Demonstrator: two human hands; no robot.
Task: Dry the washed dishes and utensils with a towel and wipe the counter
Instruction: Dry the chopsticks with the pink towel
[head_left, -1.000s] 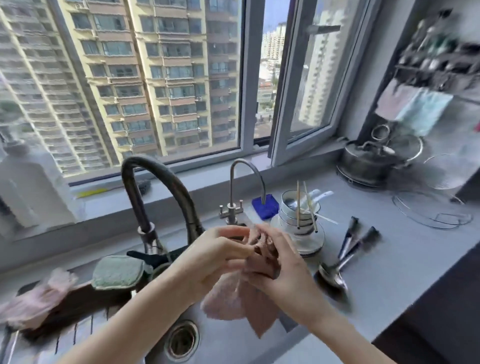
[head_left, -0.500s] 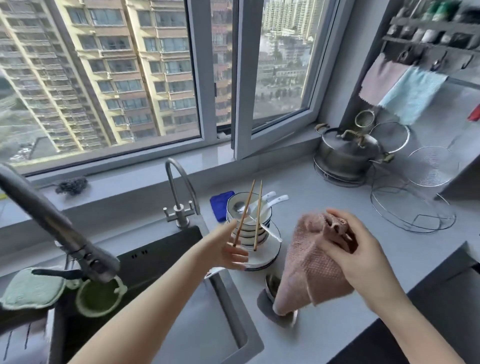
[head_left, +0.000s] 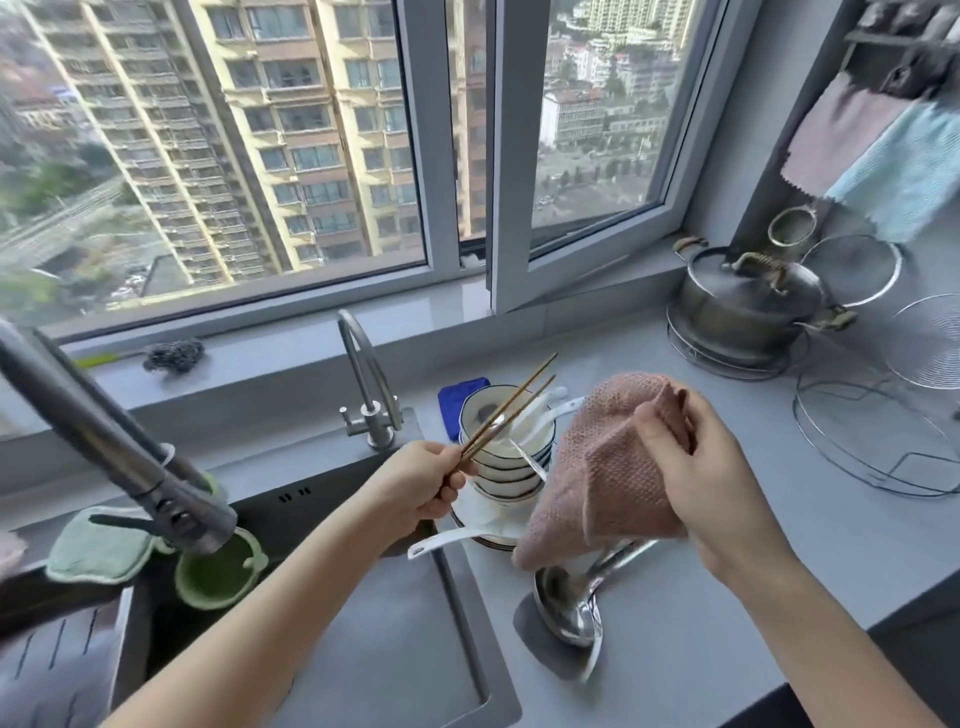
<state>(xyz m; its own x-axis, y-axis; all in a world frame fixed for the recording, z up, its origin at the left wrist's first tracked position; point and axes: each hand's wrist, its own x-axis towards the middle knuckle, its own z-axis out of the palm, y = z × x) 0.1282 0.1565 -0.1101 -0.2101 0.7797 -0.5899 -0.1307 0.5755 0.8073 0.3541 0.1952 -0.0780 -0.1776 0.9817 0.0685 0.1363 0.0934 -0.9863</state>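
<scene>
Pinched between thumb and curled fingers of the left hand (head_left: 421, 488), a pair of brown chopsticks (head_left: 511, 405) slants up to the right, tips over the top of the stack of bowls (head_left: 506, 467). Just beside them the right hand (head_left: 711, 483) grips a bunched pink towel (head_left: 597, 467), whose loose end hangs over the metal ladles (head_left: 569, 597) lying on the grey counter (head_left: 727, 597). The bowls stand on a plate (head_left: 483, 525) at the edge of the sink (head_left: 395, 649), with white spoons (head_left: 545, 410) leaning in the top one. The likely next move is to bring sticks and cloth together. A careless swing could catch the spoons or nudge the tall stack toward the basin, and thin wet sticks held only at one end may slip. The gripped ends are hidden inside the fist, the ladle handles lie under the cloth, and whether the tips touch the bowl cannot be told.
</scene>
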